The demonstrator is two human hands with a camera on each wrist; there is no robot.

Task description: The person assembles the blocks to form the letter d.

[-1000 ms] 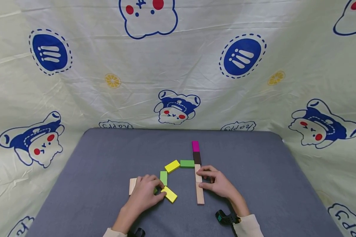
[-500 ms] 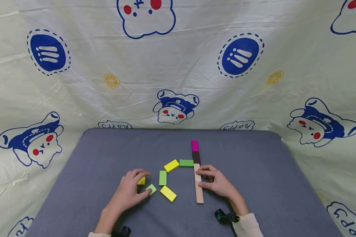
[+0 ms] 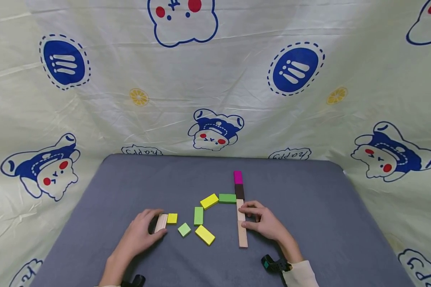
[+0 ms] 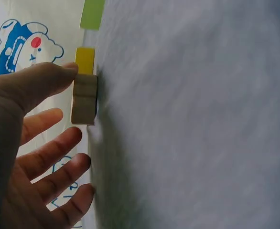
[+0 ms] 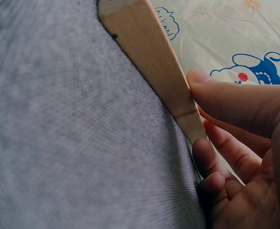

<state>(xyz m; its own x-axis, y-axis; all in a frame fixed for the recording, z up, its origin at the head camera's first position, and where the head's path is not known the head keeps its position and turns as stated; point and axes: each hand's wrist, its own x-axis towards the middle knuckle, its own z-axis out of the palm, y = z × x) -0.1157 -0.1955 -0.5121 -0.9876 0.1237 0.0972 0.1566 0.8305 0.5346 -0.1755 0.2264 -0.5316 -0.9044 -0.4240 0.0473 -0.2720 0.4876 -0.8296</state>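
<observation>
In the head view my left hand [image 3: 138, 233] reaches around two plain wooden blocks [image 3: 161, 223] lying side by side. Its thumb is at their near end and the index finger by their far end; the left wrist view shows the other fingers spread. A short yellow block [image 3: 172, 219] sits against these wooden blocks. Just to its right is a small light green block [image 3: 184, 230], set at an angle. My right hand [image 3: 265, 224] rests its thumb and fingertips along a straight line of two plain wooden blocks [image 3: 242, 236], placed end to end.
A dark brown block [image 3: 239, 191] and a magenta block [image 3: 238, 177] extend the right-hand line. From it a curve runs left: a green block [image 3: 228, 198], a yellow block [image 3: 209, 201], another green block [image 3: 198, 216] and a slanted yellow block [image 3: 205, 235]. All lie on the grey table [image 3: 291, 187].
My left hand has let go of the small green block and moved left to the side-by-side wooden blocks. The right hand stays at its line of blocks.
</observation>
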